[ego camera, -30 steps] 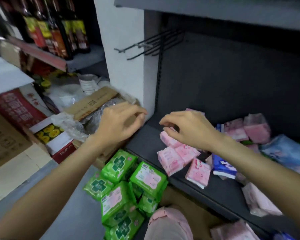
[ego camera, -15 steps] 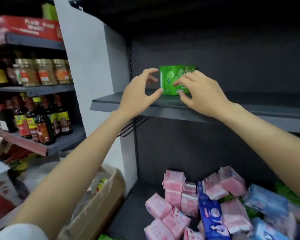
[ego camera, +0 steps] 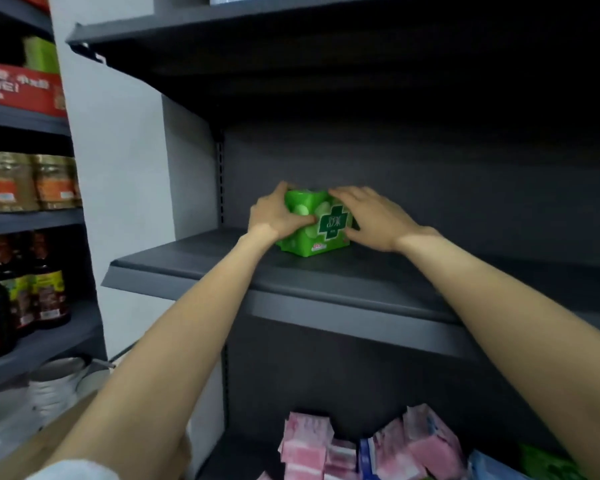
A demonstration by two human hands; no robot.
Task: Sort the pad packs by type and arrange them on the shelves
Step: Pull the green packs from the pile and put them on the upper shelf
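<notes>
Left hand [ego camera: 274, 216]: fingers curled round the left end of the green pack, thumb across its front face.
Right hand [ego camera: 371, 216]: fingers spread over the top right of the same pack, thumb low against its right side; the grip is loose rather than pinched.
Green pack [ego camera: 314, 225]: stands on the middle shelf near its left end, set back from the front lip, with a dark green cross on the front.
Middle shelf [ego camera: 343, 275]: dark grey metal, matte, with a sloped front edge; both forearms reach in over it.
Back panel [ego camera: 430, 188]: dark grey, in deep shadow under the shelf above.
Upper shelf [ego camera: 222, 32]: same dark metal, seen from underneath.
Lower shelf: a jumble of pink packs [ego camera: 305, 445] beside a blue pack [ego camera: 366, 459], with a bit of green pack at the far right [ego camera: 548, 462].
White upright [ego camera: 118, 168]: divides this bay from the one to the left.
Left bay: jars with orange labels [ego camera: 32, 181] on one shelf, dark bottles [ego camera: 25, 292] below, a red carton [ego camera: 18, 88] above.
Bottom left: white crumpled plastic [ego camera: 56, 386] and a brown cardboard edge [ego camera: 32, 441].
</notes>
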